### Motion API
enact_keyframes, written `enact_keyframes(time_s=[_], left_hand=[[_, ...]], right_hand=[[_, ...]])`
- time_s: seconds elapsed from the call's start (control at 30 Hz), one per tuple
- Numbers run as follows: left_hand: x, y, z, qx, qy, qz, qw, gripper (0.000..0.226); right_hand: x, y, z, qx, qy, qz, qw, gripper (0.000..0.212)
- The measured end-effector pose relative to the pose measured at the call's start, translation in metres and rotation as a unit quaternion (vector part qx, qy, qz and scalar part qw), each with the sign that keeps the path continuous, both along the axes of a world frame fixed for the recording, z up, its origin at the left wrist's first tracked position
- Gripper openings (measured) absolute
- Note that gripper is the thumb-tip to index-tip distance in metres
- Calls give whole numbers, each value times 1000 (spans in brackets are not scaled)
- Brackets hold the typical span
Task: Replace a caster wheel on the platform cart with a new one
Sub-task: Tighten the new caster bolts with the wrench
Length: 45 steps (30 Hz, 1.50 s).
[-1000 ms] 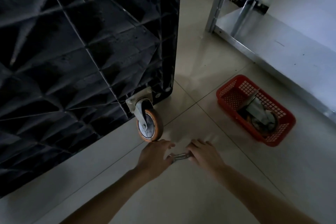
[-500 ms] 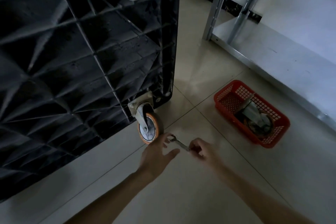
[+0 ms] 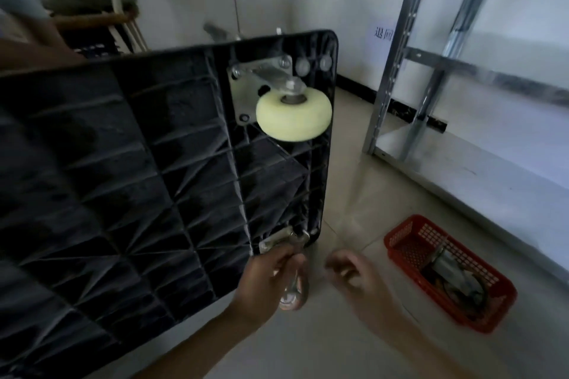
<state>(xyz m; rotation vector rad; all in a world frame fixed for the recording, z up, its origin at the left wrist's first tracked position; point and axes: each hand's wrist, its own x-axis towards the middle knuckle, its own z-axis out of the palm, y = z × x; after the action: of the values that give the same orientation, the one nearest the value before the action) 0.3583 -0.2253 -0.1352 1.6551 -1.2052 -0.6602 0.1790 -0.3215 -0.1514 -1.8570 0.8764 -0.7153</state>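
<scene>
Platform cart stands on edge, black ribbed underside facing camera; it's the reference for everything below. Upper-right corner of cart: pale yellow caster wheel on a silver bolted plate, wheel intact, clean. Lower-right corner: second mounting plate, with the lower caster mostly hidden and blurred behind the left hand. Left hand's fingers are curled around that caster's bracket. Right hand hovers just right of it, fingers loosely curled, holding nothing visible; motion-blurred. Red basket sits on the floor right of the cart, well apart, with another caster inside.
</scene>
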Motion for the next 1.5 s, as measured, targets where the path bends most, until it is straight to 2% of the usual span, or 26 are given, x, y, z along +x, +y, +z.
enact_keyframes(time_s=[0.13, 0.27, 0.33, 0.43, 0.53, 0.6, 0.67, 0.8, 1.03, 1.23, 1.5], left_hand=[[43, 7, 87, -45, -80, 10, 996, 24], [79, 6, 162, -58, -173, 55, 982, 18], [94, 5, 189, -42, -238, 80, 967, 18], [109, 4, 222, -6, -293, 109, 950, 20], [115, 0, 245, 36, -343, 124, 930, 23], [114, -3, 254, 59, -377, 130, 915, 25], [111, -7, 261, 84, -405, 130, 901, 26], [111, -16, 266, 106, -439, 139, 881, 29], [114, -26, 267, 116, -474, 149, 860, 29], [113, -31, 264, 113, -493, 156, 849, 30], [109, -34, 246, 81, -426, 154, 888, 31]], right_hand=[[-5, -28, 101, -217, -24, -38, 975, 14], [26, -44, 210, -368, -98, -31, 924, 13], [53, -52, 255, -422, -102, -14, 901, 13], [94, -63, 304, -489, -33, 24, 871, 16], [131, -76, 327, -528, 99, 90, 838, 31], [149, -86, 331, -530, 173, 130, 820, 47], [161, -95, 332, -502, 225, 163, 819, 60], [173, -107, 325, -456, 276, 197, 823, 73], [184, -119, 318, -436, 290, 194, 829, 61], [184, -123, 313, -409, 271, 190, 850, 59], [180, -124, 309, -388, 248, 187, 868, 56]])
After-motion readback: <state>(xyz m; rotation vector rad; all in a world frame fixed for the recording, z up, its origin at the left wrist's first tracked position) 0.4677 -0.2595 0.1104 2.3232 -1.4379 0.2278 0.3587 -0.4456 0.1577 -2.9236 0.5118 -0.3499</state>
